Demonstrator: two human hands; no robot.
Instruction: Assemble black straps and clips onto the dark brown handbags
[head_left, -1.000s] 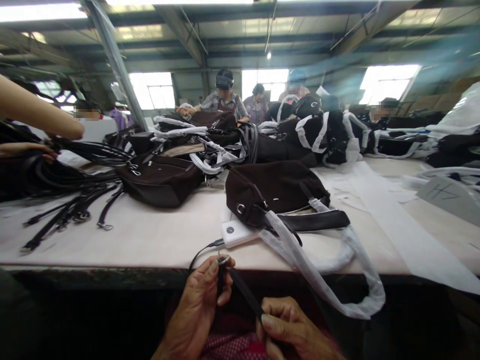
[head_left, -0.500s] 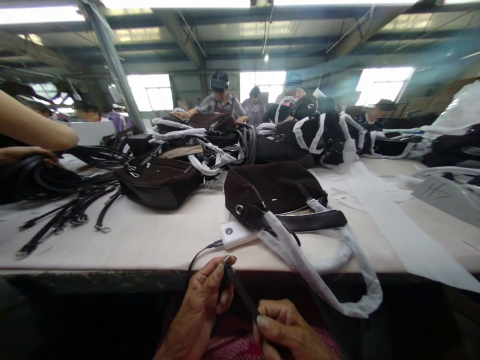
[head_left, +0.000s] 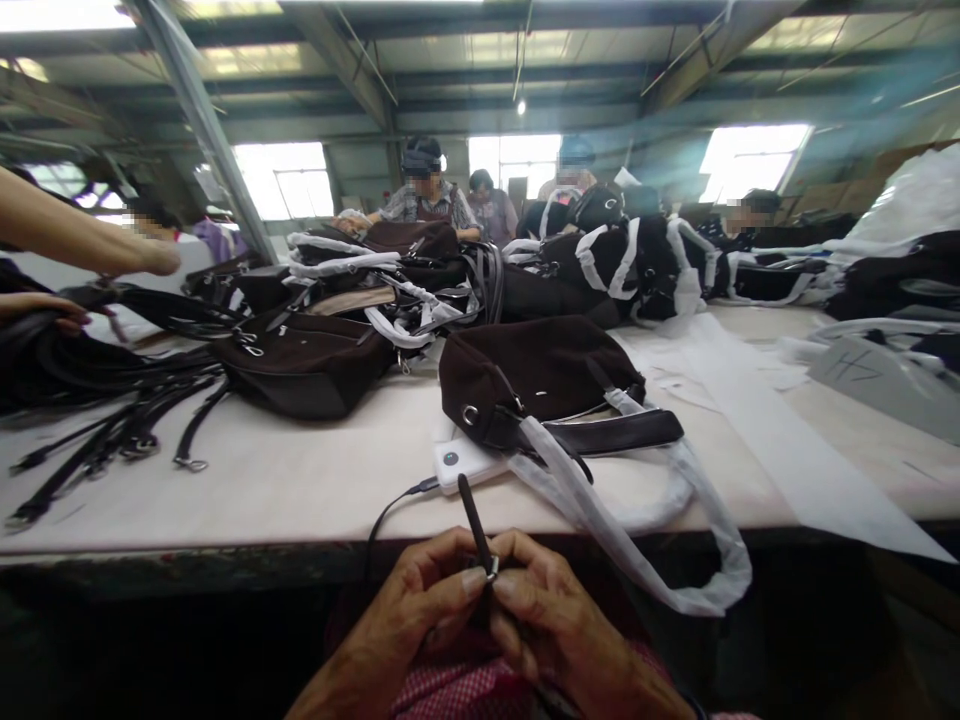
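Observation:
My left hand (head_left: pixel 442 590) and my right hand (head_left: pixel 544 605) meet in front of the table's near edge, above my checked clothing. Both are closed on one narrow dark strap (head_left: pixel 472 515). Its free end sticks up between my fingers toward the table. A small metal buckle (head_left: pixel 492 568) sits between my thumbs, and the rest of the strap is mostly hidden by my hands. Just beyond lies a dark brown handbag (head_left: pixel 540 370), its handles (head_left: pixel 724 570) wrapped in white film and drooping over the table edge.
A white power bank (head_left: pixel 465 463) with a cable lies partly under the handbag. At left, a co-worker's arm (head_left: pixel 90 235) reaches over a pile of black straps (head_left: pixel 112 370). Another brown bag (head_left: pixel 307 360) and heaped bags stand behind; white sheeting (head_left: pixel 780 450) lies at right.
My hands have come together; the right hand has moved up to the buckle beside the left. The strap's end now points upward. The co-worker's arm at left has shifted, and the view has turned slightly.

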